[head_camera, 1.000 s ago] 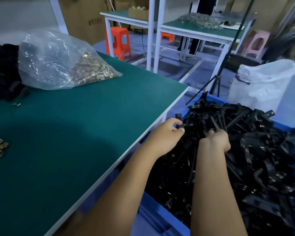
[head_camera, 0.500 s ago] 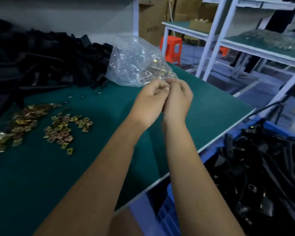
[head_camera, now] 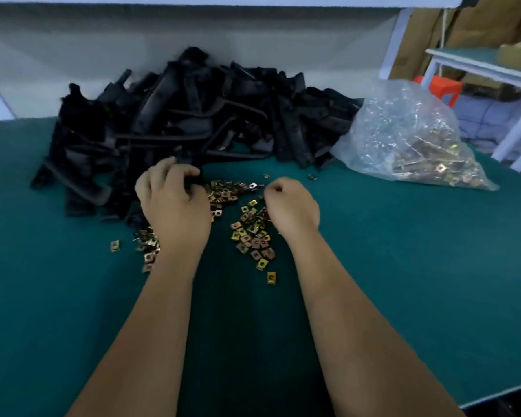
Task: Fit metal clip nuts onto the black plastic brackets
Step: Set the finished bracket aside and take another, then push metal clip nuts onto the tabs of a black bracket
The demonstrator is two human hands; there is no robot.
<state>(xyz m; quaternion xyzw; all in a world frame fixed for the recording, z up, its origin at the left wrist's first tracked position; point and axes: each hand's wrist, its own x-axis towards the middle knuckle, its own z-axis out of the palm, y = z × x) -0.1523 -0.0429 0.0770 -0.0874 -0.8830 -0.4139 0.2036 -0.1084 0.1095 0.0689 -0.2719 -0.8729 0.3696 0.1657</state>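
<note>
My left hand [head_camera: 175, 206] grips a small black bracket [head_camera: 194, 179] at the front foot of a big pile of black plastic brackets [head_camera: 193, 115]. Loose brass-coloured clip nuts [head_camera: 253, 233] lie scattered on the green table [head_camera: 403, 266] between and under my hands. My right hand [head_camera: 289, 206] hovers over the right side of these nuts with its fingers curled into a fist. No nut shows in it.
A clear plastic bag of clip nuts [head_camera: 409, 139] lies at the right of the bracket pile. Beyond the table's right edge stand an orange stool [head_camera: 439, 88], another green-topped table [head_camera: 478, 64] and cardboard boxes [head_camera: 478, 22]. A white upright [head_camera: 394, 46] rises behind the bag.
The view swung left from the blue bin to the table. My hands were joined half a second ago; they have parted and come down over the loose nuts, the left keeping the bracket.
</note>
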